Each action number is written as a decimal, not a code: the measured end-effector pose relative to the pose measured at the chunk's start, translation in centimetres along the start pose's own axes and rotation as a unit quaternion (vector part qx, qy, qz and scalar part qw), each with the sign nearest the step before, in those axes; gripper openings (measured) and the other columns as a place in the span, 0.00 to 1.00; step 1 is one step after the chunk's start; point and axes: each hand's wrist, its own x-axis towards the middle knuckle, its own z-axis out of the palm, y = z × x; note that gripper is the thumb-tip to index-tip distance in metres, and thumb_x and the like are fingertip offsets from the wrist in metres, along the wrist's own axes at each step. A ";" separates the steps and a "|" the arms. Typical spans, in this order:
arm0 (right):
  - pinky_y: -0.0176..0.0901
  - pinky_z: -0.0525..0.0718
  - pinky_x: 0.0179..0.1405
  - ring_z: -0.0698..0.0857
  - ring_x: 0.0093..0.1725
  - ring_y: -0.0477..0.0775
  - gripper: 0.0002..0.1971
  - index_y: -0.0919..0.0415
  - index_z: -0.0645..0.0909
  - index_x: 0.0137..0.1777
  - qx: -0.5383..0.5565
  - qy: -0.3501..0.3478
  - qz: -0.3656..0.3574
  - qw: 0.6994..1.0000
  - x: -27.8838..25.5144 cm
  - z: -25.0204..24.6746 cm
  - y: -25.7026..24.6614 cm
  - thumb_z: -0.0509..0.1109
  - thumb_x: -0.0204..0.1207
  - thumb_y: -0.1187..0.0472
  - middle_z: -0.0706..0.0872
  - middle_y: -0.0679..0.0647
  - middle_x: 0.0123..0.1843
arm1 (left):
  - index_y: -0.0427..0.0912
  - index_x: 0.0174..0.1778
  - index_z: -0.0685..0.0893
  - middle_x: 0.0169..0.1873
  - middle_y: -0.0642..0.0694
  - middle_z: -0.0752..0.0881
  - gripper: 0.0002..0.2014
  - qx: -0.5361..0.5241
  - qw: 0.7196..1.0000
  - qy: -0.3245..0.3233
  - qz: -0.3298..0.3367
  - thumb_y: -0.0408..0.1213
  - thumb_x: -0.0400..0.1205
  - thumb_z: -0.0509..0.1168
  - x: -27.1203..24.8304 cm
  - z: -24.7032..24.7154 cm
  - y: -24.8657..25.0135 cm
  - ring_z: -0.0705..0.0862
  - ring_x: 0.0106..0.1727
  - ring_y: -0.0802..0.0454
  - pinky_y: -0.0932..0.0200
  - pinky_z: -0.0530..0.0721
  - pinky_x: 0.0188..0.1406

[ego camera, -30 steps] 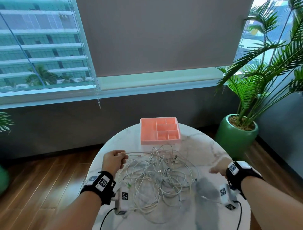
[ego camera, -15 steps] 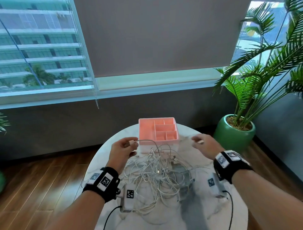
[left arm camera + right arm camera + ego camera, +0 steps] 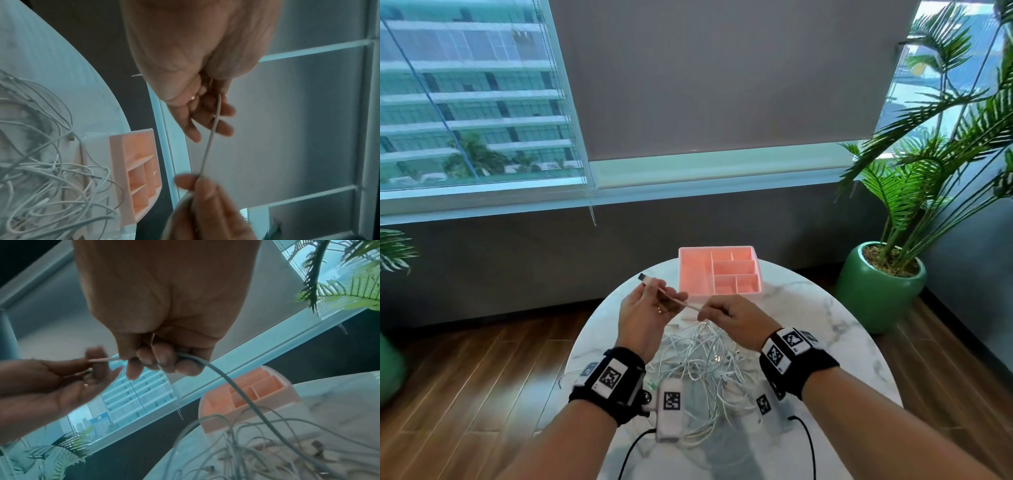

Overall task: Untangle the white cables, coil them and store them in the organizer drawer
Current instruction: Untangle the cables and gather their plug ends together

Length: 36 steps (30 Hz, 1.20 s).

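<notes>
A tangle of white cables [image 3: 705,363] lies on the round marble table [image 3: 825,329], just in front of the pink organizer drawer [image 3: 719,270], whose compartments hold nothing. One white cable [image 3: 676,300] is lifted above the tangle. My left hand [image 3: 654,298] pinches it near its dark plug [image 3: 643,277], which sticks out to the upper left. My right hand [image 3: 714,310] grips the same cable a short way along; from there it drops into the pile. The left wrist view shows the cable [image 3: 209,141] taut between both hands. The right wrist view shows my fingers [image 3: 164,360] curled round it.
A palm in a green pot [image 3: 880,287] stands on the wooden floor right of the table. Another green pot [image 3: 390,366] is at the far left. The table's far edge lies just behind the organizer, below the window wall.
Both hands have risen and come together above the tangle. My right hand came in from the right and took hold of the cable that my left hand lifted.
</notes>
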 end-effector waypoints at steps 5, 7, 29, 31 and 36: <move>0.34 0.78 0.44 0.83 0.39 0.34 0.10 0.48 0.87 0.45 -0.047 -0.044 0.047 0.997 -2.5 -1.2 4.1 0.66 0.85 0.54 0.85 0.41 0.39 | 0.45 0.41 0.76 0.26 0.51 0.65 0.16 -0.034 0.994 0.101 0.039 0.45 0.93 0.54 1.7 -2.4 1.8 0.63 0.21 0.57 0.64 0.68 0.18; 0.46 0.84 0.49 0.86 0.41 0.45 0.12 0.43 0.84 0.37 -0.069 -0.032 0.100 0.992 -4.4 -2.2 7.3 0.67 0.83 0.50 0.87 0.44 0.38 | 0.46 0.41 0.77 0.25 0.51 0.64 0.17 -0.029 0.991 0.114 0.070 0.44 0.94 0.53 2.4 -3.8 2.9 0.61 0.20 0.59 0.67 0.60 0.16; 0.58 0.84 0.49 0.85 0.47 0.69 0.14 0.61 0.88 0.55 -0.260 0.463 0.234 0.815 -11.6 -22.2 12.0 0.70 0.81 0.50 0.85 0.66 0.47 | 0.36 0.39 0.78 0.22 0.49 0.67 0.19 0.259 0.965 0.025 -0.019 0.46 0.91 0.60 0.9 -7.1 -2.1 0.62 0.20 0.55 0.65 0.60 0.19; 0.57 0.84 0.52 0.85 0.46 0.65 0.09 0.57 0.88 0.54 -0.260 0.404 0.245 0.842 -11.5 -21.2 12.7 0.70 0.82 0.54 0.86 0.61 0.47 | 0.37 0.36 0.76 0.21 0.47 0.69 0.20 0.265 0.964 0.026 -0.023 0.46 0.91 0.60 0.7 -7.1 -2.2 0.64 0.19 0.55 0.65 0.62 0.19; 0.47 0.80 0.47 0.84 0.44 0.62 0.02 0.53 0.90 0.46 -0.209 0.219 0.381 0.873 -14.4 -16.5 17.5 0.76 0.78 0.60 0.91 0.58 0.48 | 0.39 0.37 0.74 0.22 0.49 0.68 0.20 0.238 0.970 0.054 -0.022 0.46 0.93 0.56 0.3 -7.9 -2.1 0.65 0.20 0.55 0.65 0.65 0.17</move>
